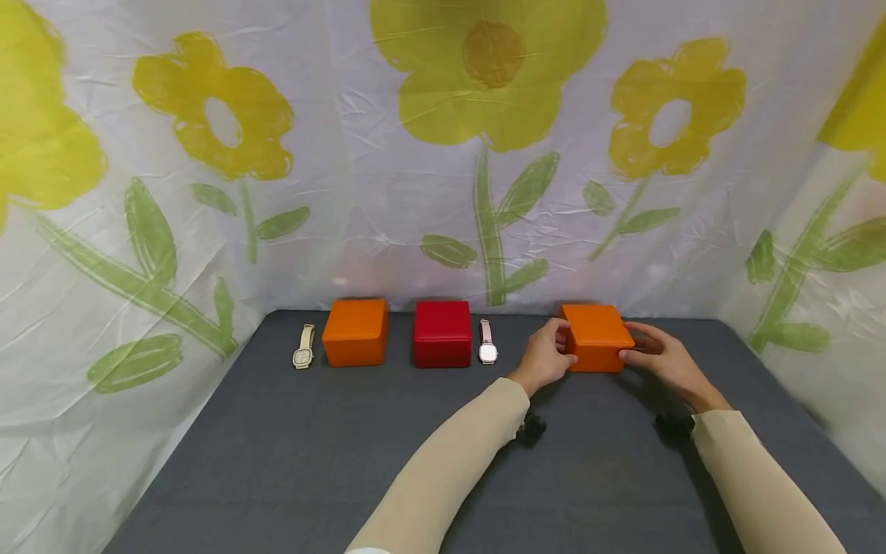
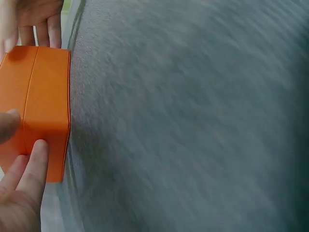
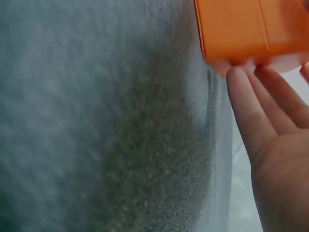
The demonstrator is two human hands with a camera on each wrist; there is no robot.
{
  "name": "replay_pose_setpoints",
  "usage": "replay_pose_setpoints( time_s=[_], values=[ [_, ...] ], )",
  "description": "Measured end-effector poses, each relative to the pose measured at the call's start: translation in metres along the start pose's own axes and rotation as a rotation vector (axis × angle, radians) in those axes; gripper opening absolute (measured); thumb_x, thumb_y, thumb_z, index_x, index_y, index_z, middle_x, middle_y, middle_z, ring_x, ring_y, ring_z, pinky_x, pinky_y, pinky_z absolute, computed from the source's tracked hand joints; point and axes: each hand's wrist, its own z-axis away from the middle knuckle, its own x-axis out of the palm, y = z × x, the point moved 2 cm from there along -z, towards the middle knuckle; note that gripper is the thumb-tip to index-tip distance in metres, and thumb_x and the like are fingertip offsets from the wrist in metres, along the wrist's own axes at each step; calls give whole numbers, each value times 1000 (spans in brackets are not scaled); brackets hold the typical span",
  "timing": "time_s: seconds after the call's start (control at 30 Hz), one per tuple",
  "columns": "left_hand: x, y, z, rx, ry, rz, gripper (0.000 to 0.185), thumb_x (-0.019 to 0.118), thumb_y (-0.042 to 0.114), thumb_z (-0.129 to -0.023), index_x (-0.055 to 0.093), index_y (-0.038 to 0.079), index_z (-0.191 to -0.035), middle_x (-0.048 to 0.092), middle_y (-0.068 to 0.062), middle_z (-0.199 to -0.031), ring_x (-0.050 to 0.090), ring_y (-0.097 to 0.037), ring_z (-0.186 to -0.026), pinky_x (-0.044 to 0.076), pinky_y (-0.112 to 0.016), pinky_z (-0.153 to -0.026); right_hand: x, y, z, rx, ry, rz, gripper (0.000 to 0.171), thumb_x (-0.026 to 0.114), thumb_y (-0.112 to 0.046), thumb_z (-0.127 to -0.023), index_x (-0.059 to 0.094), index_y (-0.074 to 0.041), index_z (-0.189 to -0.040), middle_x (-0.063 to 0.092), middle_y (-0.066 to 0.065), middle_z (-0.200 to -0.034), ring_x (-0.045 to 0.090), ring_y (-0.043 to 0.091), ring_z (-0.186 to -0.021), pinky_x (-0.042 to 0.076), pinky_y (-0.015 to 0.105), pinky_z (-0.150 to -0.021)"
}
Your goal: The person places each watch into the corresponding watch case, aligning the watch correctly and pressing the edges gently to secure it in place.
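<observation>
At the right back of the table stands an orange box with its lid down, held between two hands. My left hand grips its left side, the thumb toward the front corner. On the other side, my right hand holds it with the thumb low at the front and the index finger farther back. In the left wrist view, fingertips press against the orange box. The right wrist view has long fingers along its side.
Left of the hands lie a pink-strapped watch, a red box, another orange box and a cream-strapped watch, in a row on the dark grey table. A flower-printed curtain hangs right behind them.
</observation>
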Motion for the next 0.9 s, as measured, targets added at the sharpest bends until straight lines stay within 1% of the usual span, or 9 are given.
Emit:
replay_pose_setpoints(
  time_s=[0.1,0.23,0.3,0.37,0.43,0.57,0.7,0.77,0.9],
  values=[
    [-6,-2,5,37,-35,4,51,76,6,-81,54,14,-125,59,-1,-106,58,-8,-89,50,-20,-79,2,-5,5,-13,35,24,70,58,-37,-95,26,-7,-150,38,23,-145,43,37,-125,40,54,-98],
    [-22,-2,19,87,-88,-6,46,75,8,-82,55,12,-123,60,-5,-108,59,-6,-87,50,-20,-75,7,-17,10,-39,108,102,70,57,-39,-96,29,1,-147,38,26,-143,41,42,-126,37,57,-98],
    [-33,-1,29,103,-115,-2,46,74,10,-84,55,11,-125,60,-7,-111,59,-6,-88,51,-20,-75,12,-23,12,-48,142,154,71,57,-40,-95,30,2,-146,35,27,-144,38,46,-127,35,61,-98],
    [-44,0,40,116,-130,9,46,73,12,-85,54,12,-127,60,-5,-113,60,-6,-91,51,-19,-76,19,-29,15,-66,177,214,72,59,-41,-94,32,1,-145,32,27,-145,35,48,-127,33,63,-97],
    [-56,1,52,133,-139,29,46,72,12,-86,54,12,-127,59,-4,-114,60,-9,-94,51,-19,-79,27,-35,17,-85,208,262,70,61,-40,-92,35,0,-143,32,27,-144,36,47,-125,32,64,-96],
    [-79,0,74,183,-124,31,45,71,10,-87,52,13,-128,57,-3,-116,61,-15,-100,50,-19,-82,45,-49,18,-170,254,334,64,65,-35,-90,41,0,-138,37,25,-140,39,42,-118,34,62,-92],
    [-100,-8,90,230,-91,-21,45,71,11,-86,52,12,-128,57,-4,-116,62,-21,-102,50,-20,-84,64,-61,15,-240,277,361,60,67,-32,-89,45,0,-134,43,23,-135,42,40,-117,35,60,-92],
    [-110,-13,96,243,-82,-49,46,71,11,-86,52,11,-128,57,-6,-117,62,-25,-103,50,-21,-86,75,-67,13,-260,269,355,59,68,-33,-88,47,-1,-133,44,22,-135,41,39,-121,35,60,-94],
    [-127,-24,108,261,-47,-82,46,71,9,-86,51,6,-128,55,-13,-119,61,-29,-104,50,-26,-88,97,-78,8,-283,217,346,61,69,-35,-88,47,-3,-135,41,21,-141,35,40,-131,32,61,-100]
  ],
)
